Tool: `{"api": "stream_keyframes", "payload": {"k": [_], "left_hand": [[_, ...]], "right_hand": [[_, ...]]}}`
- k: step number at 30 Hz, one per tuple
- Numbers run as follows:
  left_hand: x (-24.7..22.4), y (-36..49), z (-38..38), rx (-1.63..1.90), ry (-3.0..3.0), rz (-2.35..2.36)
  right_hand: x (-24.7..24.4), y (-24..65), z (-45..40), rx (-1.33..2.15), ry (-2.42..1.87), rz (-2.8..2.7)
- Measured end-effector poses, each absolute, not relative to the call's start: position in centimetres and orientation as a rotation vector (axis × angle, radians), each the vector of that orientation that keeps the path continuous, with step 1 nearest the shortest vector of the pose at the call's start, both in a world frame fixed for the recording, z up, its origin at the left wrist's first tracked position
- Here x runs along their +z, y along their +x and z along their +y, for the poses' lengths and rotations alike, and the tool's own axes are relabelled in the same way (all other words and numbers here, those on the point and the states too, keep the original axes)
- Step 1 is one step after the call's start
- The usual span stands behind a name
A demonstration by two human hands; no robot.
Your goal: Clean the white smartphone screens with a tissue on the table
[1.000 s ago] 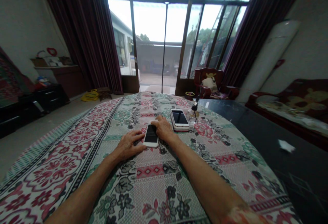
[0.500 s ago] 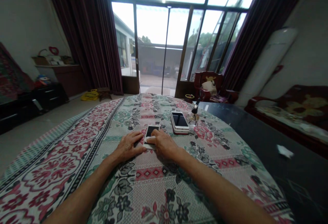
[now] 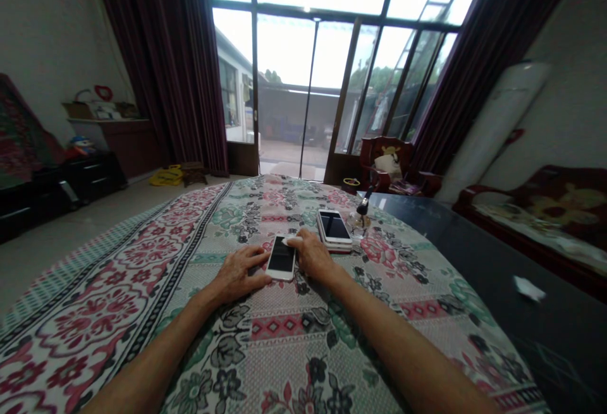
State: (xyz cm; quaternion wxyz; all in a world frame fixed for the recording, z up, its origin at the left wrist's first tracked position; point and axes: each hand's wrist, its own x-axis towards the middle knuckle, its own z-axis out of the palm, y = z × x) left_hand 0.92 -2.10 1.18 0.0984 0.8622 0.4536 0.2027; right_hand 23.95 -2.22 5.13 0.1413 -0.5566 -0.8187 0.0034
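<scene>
A white smartphone [image 3: 281, 259] with a dark screen lies face up on the patterned tablecloth [image 3: 279, 363]. Along its left edge rests my left hand [image 3: 239, 273], fingers stretched and thumb apart, touching the phone's side. My right hand [image 3: 313, 256] is closed, its fingertips at the screen's upper right part. A bit of white tissue [image 3: 286, 241] shows at those fingertips; most of it is hidden. Just right of that hand lies a stack of white phones [image 3: 334, 227], the top one face up.
Behind the stack stands a clear glass jar [image 3: 359, 223] with a dark brush-like top. A crumpled white tissue [image 3: 529, 289] lies on the dark tabletop [image 3: 497, 262] at right. Beyond the table are a wooden chair [image 3: 386, 164] and a glass door [image 3: 294, 117].
My right hand has slid up and to the right across the screen with the tissue, uncovering the phone's lower part. My left hand stays at the left edge.
</scene>
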Motion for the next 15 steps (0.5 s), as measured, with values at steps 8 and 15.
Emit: {"api": "stream_keyframes", "payload": {"k": [8,15], "left_hand": [[0.9,0.9,-2.1,0.623,2.556,1.351],[0.1,0.8,-1.6,0.643,2.627,1.313]], "right_hand": [[4.8,23.5,-0.4,0.009,-1.711,-2.268],[3.8,23.3,-2.7,-0.035,-1.639,-2.217]]}}
